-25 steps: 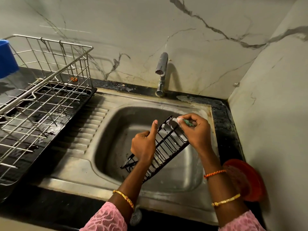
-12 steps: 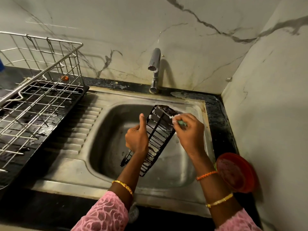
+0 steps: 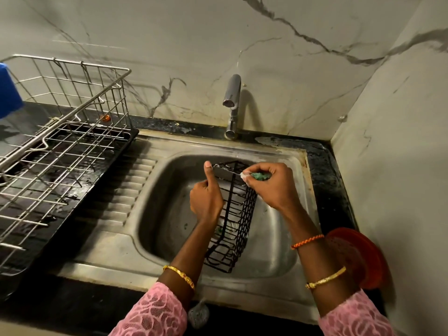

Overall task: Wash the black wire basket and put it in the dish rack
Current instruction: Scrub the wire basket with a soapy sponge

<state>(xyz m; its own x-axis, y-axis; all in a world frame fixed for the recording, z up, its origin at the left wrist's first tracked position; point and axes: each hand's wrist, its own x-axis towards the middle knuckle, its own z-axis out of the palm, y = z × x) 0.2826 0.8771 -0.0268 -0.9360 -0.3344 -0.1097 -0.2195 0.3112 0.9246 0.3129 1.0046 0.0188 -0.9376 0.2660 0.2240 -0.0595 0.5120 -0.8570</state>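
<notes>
Nearest the camera, two pink lace sleeves come in over the front edge of the sink, each wrist above them wearing a gold bangle; the right wrist also carries an orange braided band. A small grey mesh scrubber lies at the sink's front rim, between the sleeves. To the right of the sink, on the black counter, a red round lid leans beside the right forearm.

Over the sink's bowl, the black wire basket is held up on end, long and narrow, its lower end toward the front of the bowl and its upper end toward the tap. The left hand grasps the basket's left side partway up, fingers wrapped behind the wires and the thumb sticking straight up along its top corner. The right hand is clenched around a green scouring pad with white suds on it, pressing the pad against the basket's top right rim.

To the left of the sink, past its ribbed draining board, the steel dish rack stands on a wet black tray. A blue object shows at the rack's far left edge, cut off by the frame. A small orange thing sits behind the rack's far corner.

Behind the sink, the chrome tap rises against the veined marble wall.
</notes>
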